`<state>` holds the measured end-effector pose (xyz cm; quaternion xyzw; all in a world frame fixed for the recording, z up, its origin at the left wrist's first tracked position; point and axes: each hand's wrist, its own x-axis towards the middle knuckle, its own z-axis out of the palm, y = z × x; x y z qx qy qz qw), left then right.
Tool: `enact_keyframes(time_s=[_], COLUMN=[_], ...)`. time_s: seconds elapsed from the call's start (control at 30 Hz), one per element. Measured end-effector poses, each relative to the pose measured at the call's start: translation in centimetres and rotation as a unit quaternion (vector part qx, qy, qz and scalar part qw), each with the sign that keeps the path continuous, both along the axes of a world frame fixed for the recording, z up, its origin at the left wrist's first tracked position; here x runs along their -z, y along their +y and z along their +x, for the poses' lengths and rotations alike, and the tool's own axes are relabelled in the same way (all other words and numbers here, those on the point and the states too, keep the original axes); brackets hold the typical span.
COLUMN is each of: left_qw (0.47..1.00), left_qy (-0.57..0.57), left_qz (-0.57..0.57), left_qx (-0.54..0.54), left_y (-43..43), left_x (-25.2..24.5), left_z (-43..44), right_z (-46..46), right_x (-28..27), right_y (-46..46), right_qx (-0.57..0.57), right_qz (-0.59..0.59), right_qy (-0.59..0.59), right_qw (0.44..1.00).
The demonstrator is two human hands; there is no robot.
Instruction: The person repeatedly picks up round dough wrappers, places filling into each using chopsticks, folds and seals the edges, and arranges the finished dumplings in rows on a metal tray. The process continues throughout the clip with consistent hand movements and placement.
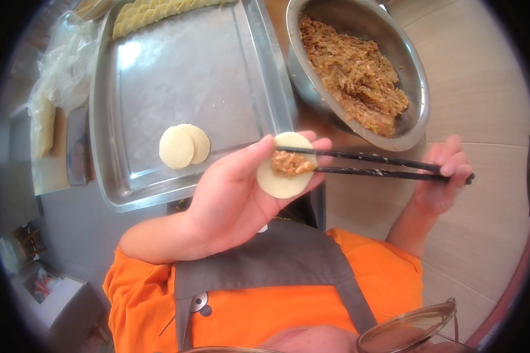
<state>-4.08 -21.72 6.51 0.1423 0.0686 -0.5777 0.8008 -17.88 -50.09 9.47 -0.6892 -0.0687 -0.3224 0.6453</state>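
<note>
On the palm and fingers of my left hand [234,198] lies a round dough wrapper [280,187], its thumb at the wrapper's upper left edge. A lump of minced filling [289,163] sits on the wrapper. My right hand [444,176] grips a pair of black chopsticks [380,166] near their far ends; their tips touch the filling and wrapper. Two overlapping round wrappers [176,148] lie on a metal tray [181,88], left of my left hand. Rows of folded dumplings [159,15] fill the tray's top edge.
A steel bowl [417,75] of minced filling [357,75] stands at the upper right, beside the tray. Left of the tray are a clear plastic bag [68,66] with pale dough pieces and a cleaver-like dark blade [77,148] on a board.
</note>
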Motion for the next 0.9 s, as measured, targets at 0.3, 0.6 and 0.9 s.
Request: enact_keyframes(time_s=[0.3,0.6,0.9], left_qw=[1.000,1.000,1.000], left_qy=[0.014,-0.026,-0.031], left_qz=[-0.001,0.010,0.003], left_qx=[-0.003,0.009,-0.002], left_y=[0.2,0.0,0.2], left_x=[0.4,0.5,0.9], left_z=[0.3,0.4,0.7], right_z=[-0.9,-0.1,0.8], right_x=[-0.1,0.3,0.9], right_y=[-1.9,-1.2,-0.3], right_qx=[-0.031,-0.019,-0.024], right_qz=[0.084,0.075,0.115], right_qy=[-0.037,-0.032,-0.029], right_qw=[0.995,0.996,0.993])
